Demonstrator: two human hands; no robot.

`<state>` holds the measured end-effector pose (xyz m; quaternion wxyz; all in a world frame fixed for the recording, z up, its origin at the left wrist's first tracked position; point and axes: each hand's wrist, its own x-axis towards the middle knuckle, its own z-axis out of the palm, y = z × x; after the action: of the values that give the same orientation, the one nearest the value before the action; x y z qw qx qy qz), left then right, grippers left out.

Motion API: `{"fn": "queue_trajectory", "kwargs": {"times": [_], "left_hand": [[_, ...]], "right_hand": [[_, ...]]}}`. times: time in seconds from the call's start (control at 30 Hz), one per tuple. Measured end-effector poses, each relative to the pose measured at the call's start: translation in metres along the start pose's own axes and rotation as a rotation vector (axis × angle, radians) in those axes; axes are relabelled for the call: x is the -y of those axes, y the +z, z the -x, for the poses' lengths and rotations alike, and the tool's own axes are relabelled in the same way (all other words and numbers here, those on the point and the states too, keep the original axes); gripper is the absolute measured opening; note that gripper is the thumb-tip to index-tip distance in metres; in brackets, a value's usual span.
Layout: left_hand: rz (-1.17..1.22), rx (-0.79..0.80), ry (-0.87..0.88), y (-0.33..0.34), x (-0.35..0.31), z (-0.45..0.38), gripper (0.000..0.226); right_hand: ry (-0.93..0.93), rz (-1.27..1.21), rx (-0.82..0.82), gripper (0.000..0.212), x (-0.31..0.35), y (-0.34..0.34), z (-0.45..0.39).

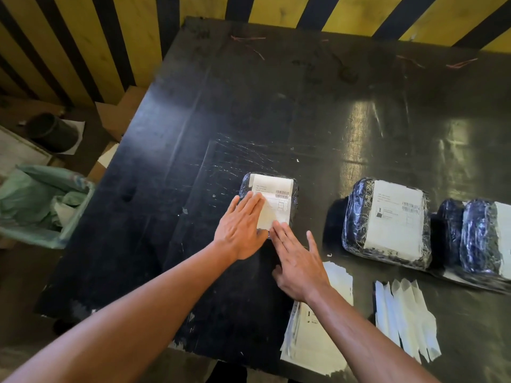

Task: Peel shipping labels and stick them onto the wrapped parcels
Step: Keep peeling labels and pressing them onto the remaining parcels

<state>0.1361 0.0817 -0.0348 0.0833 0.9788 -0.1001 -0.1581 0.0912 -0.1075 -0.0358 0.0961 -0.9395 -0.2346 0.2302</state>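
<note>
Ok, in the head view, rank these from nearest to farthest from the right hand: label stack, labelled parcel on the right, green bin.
From the right hand:
1. Label stack, directly under its wrist.
2. Labelled parcel, off to the right.
3. Green bin, beyond the table's left edge.

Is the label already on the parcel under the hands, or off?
On. The label lies flat across the parcel, and both hands, left hand and right hand, press it with straight fingers.
</note>
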Motion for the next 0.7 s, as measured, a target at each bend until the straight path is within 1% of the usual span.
{"fn": "queue_trajectory", "kwargs": {"times": [0.1,0.23,0.37,0.43,0.53,0.6,0.7], "left_hand": [[0.04,-0.019,0.059,-0.002,-0.01,-0.011,0.077],[0.007,-0.046,0.031,-0.01,0.01,-0.019,0.075],[-0.026,-0.087,-0.008,-0.018,0.026,-0.021,0.066],[-0.038,-0.098,0.027,-0.021,0.02,-0.022,0.067],[-0.041,-0.008,0.158,-0.018,0.0,-0.036,0.077],[-0.056,0.084,0.131,-0.015,-0.005,-0.048,0.079],[-0.108,0.084,0.042,-0.015,0.009,-0.055,0.079]], "right_hand": [[-0.004,-0.007,0.003,0.089,0.0,-0.003,0.0],[-0.005,0.011,0.018,0.087,-0.003,-0.004,-0.001],[-0.003,-0.005,0.021,0.086,-0.002,-0.003,0.0],[0.001,-0.025,0.018,0.088,-0.001,-0.004,0.0],[-0.006,-0.034,0.013,0.087,-0.001,-0.006,0.001],[-0.013,-0.028,0.008,0.086,-0.001,-0.007,0.001],[-0.009,-0.027,0.009,0.087,-0.003,-0.008,0.0]]}}
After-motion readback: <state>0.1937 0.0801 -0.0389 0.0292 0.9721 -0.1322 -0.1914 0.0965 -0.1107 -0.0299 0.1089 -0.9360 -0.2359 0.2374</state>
